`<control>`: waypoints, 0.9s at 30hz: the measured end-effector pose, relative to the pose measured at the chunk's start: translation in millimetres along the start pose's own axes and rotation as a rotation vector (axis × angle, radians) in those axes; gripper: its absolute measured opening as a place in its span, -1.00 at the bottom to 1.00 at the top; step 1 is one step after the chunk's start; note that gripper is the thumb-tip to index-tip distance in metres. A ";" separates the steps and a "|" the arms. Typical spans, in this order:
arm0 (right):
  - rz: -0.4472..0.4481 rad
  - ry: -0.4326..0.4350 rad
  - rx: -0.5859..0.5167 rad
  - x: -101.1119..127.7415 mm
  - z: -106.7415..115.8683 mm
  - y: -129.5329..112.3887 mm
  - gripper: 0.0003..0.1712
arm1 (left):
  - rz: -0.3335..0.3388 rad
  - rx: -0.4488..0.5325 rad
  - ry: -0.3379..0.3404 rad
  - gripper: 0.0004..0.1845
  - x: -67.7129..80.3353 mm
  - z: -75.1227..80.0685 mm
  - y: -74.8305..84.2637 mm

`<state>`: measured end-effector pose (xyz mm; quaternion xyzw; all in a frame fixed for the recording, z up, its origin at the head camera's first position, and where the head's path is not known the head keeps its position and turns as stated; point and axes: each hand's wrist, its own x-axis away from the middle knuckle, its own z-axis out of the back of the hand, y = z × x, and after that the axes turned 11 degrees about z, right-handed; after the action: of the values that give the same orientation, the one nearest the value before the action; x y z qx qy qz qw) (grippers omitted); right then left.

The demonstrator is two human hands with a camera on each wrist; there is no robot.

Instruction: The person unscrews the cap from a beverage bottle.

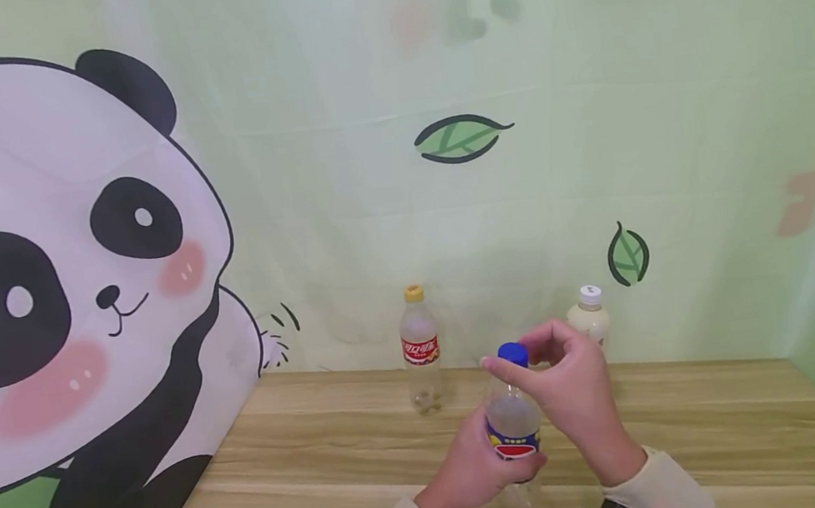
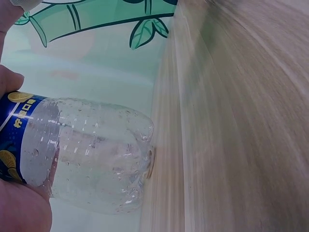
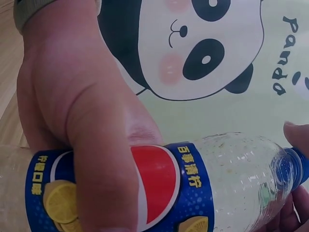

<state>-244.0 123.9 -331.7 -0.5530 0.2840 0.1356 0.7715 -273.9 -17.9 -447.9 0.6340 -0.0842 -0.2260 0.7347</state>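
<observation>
A clear plastic soda bottle [image 1: 514, 414] with a blue lemon-printed label [image 3: 193, 193] stands upright, its base close over the wooden table. My left hand [image 1: 470, 469] grips it round the label, fingers wrapped across the front in the right wrist view. On the bottle's neck sits a blue cap [image 1: 513, 353]. My right hand [image 1: 573, 386] pinches this cap, with the thumb on one side and fingers on the other. Droplets cling inside the bottle's lower part [image 2: 96, 150], which looks otherwise see-through.
Behind, on the wooden table [image 1: 310, 458], stands a clear bottle [image 1: 420, 349] with a yellow cap and red label. A white-capped bottle [image 1: 588, 317] of pale contents is partly hidden behind my right hand. A panda-printed cloth [image 1: 337, 170] hangs at the back.
</observation>
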 end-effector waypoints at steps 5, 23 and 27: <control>-0.002 0.000 -0.028 0.1 0.8 0.6 -0.52 | 0.001 0.003 -0.003 -0.41 0.3 -0.1 0.1; 0.024 -0.093 -0.098 -4.2 6.7 1.6 -0.64 | -0.003 0.016 0.001 -0.44 -0.8 1.2 1.5; 0.051 -0.120 -0.107 -4.5 6.9 3.4 -0.69 | -0.006 0.018 -0.007 -0.44 -1.4 1.8 0.9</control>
<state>-247.4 132.0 -330.1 -0.5769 0.2437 0.2029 0.7528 -275.7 -18.8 -446.4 0.6400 -0.0869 -0.2297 0.7281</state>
